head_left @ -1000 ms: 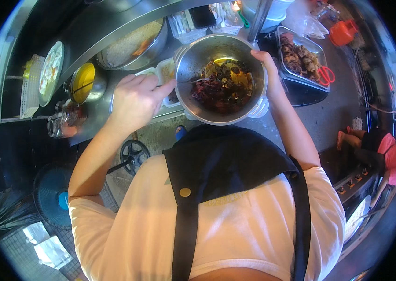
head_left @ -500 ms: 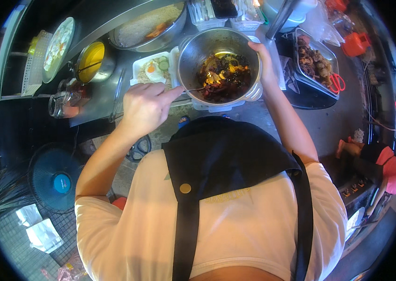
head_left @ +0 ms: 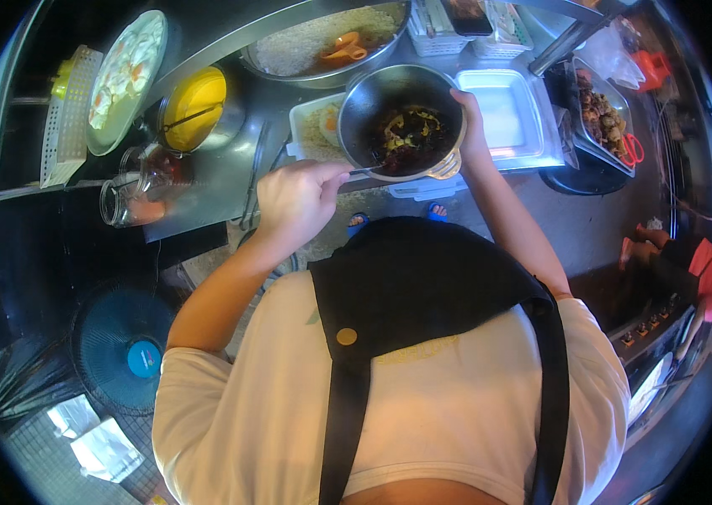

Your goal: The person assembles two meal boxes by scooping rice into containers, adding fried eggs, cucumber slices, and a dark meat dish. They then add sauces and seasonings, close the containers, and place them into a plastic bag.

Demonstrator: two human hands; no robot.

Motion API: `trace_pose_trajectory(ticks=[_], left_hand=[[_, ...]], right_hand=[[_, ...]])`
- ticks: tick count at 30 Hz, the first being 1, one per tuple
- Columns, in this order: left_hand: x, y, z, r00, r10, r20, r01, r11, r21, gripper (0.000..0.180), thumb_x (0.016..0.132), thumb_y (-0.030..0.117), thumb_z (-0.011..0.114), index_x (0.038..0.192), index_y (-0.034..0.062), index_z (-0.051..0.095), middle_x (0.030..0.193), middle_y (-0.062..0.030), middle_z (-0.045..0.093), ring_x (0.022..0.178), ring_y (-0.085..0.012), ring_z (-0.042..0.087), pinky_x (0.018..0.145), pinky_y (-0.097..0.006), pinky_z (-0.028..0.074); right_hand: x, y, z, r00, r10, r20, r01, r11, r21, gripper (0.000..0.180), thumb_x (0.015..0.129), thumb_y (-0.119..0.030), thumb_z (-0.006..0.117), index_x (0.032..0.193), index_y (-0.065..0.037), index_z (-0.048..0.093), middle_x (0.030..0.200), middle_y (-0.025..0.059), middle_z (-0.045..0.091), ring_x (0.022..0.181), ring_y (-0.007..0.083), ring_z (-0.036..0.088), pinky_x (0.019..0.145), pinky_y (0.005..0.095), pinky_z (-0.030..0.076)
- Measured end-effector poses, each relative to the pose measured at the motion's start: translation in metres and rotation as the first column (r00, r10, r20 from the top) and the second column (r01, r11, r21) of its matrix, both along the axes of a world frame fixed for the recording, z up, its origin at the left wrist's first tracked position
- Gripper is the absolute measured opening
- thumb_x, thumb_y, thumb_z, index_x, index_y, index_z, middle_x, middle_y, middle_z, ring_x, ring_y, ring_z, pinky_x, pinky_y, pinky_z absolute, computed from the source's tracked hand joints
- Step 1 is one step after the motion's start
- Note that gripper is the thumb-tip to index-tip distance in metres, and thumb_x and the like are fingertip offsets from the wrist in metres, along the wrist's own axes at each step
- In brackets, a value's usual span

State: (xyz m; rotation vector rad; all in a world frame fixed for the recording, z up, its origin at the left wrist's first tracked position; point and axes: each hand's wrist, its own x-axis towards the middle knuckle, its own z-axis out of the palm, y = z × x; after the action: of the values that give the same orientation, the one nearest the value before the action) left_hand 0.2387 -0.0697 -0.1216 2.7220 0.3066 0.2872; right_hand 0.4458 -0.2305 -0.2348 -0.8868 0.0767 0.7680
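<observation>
Head view: we have the deep metal pot point(head_left: 363, 94) up by the counter's front edge, mouth leaning toward us, partly covering a foam box point(head_left: 293, 149) of rice with a fried egg point(head_left: 330, 123). Can't tell what, besides our grip, supports it. Progress, our read: mid-job. The metal utensil point(head_left: 363, 171) is already over the rim with its far end down in the dark, oily sauce point(head_left: 406, 141) — plenty of that left in the pot. Rice and egg are boxed; none of the dark stuff visible on the uncovered part. Second foam box point(head_left: 503, 118), to the right, shows no food, so filling it may be left.

Left hand point(head_left: 299, 200): fingers curled in, thumb and forefinger pinching the handle. Right hand point(head_left: 472, 118): partly closed around the pot's right side, thumb at the rim — other fingertips hidden.
</observation>
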Motion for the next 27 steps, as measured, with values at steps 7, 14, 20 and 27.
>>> trace_pose_trajectory(ticks=[7, 14, 20, 27], left_hand=[[0.011, 0.057, -0.012, 0.933, -0.005, -0.360, -0.144, 0.911, -0.386, 0.013, 0.083, 0.024, 0.069, 0.094, 0.0194, 0.074, 0.077, -0.0046, 0.070, 0.062, -0.0143, 0.064, 0.060, -0.028, 0.048], [0.022, 0.094, -0.028, 0.950, -0.134, -0.284, -0.101, 0.726, -0.680, 0.016, 0.080, 0.021, 0.071, 0.094, 0.0135, 0.074, 0.079, -0.0045, 0.071, 0.070, -0.0122, 0.064, 0.065, -0.027, 0.048], [0.022, 0.107, -0.012, 0.986, -0.073, -0.151, -0.076, 0.612, -0.788, 0.016, 0.083, 0.006, 0.067, 0.098, 0.0039, 0.072, 0.087, -0.0054, 0.071, 0.077, -0.0093, 0.063, 0.073, -0.022, 0.047], [0.000, 0.117, -0.083, 0.951, 0.181, -0.250, -0.289, 0.807, -0.515, 0.016, 0.083, 0.019, 0.070, 0.097, 0.0134, 0.074, 0.079, -0.0011, 0.072, 0.068, -0.0082, 0.062, 0.064, -0.024, 0.047]], right_hand=[[-0.035, 0.026, 0.006, 0.987, -0.138, 0.076, 0.150, 0.971, -0.184, 0.047, 0.085, -0.037, 0.054, 0.114, 0.001, 0.056, 0.104, 0.0116, 0.062, 0.095, 0.0212, 0.059, 0.086, 0.0326, 0.046], [-0.053, 0.006, 0.005, 0.974, -0.219, 0.060, 0.227, 0.954, -0.195, 0.047, 0.086, -0.038, 0.053, 0.115, 0.000, 0.056, 0.106, 0.0127, 0.061, 0.096, 0.0227, 0.058, 0.090, 0.0341, 0.043], [-0.062, -0.029, 0.039, 0.947, -0.305, 0.102, 0.320, 0.924, -0.209, 0.049, 0.087, -0.040, 0.050, 0.118, -0.001, 0.054, 0.107, 0.0132, 0.060, 0.097, 0.0247, 0.058, 0.088, 0.0378, 0.045], [-0.054, -0.098, 0.027, 0.898, -0.417, 0.138, 0.436, 0.884, -0.169, 0.054, 0.088, -0.042, 0.047, 0.124, -0.002, 0.051, 0.115, 0.0150, 0.058, 0.105, 0.0268, 0.057, 0.092, 0.0397, 0.045]])
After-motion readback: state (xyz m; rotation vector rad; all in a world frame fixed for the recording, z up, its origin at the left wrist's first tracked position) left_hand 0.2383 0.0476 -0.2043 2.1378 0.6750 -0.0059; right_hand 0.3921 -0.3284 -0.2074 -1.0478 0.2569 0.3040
